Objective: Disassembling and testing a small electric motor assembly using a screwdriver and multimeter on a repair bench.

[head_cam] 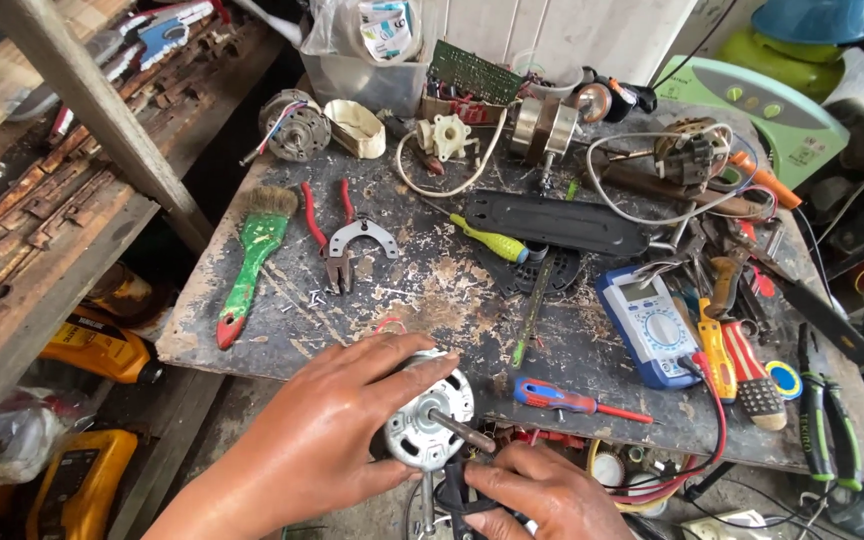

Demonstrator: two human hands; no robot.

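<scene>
My left hand (pixel 327 425) wraps around a round silver electric motor (pixel 430 410) held just off the near edge of a worn workbench (pixel 422 285). The motor's shaft (pixel 462 432) points toward me. My right hand (pixel 542 492) sits below the motor, fingers closed on a dark part or wire bundle under it; what it grips is partly hidden. A red and blue screwdriver (pixel 572 402) lies on the bench just right of the motor.
On the bench lie a green-handled brush (pixel 252 260), red pliers (pixel 337 235), a yellow-green screwdriver (pixel 489 240), a black plastic plate (pixel 552 220), a blue multimeter (pixel 649 325), other motors (pixel 294 125) and green-handled pliers (pixel 822 410). Wooden shelving (pixel 72 180) stands left.
</scene>
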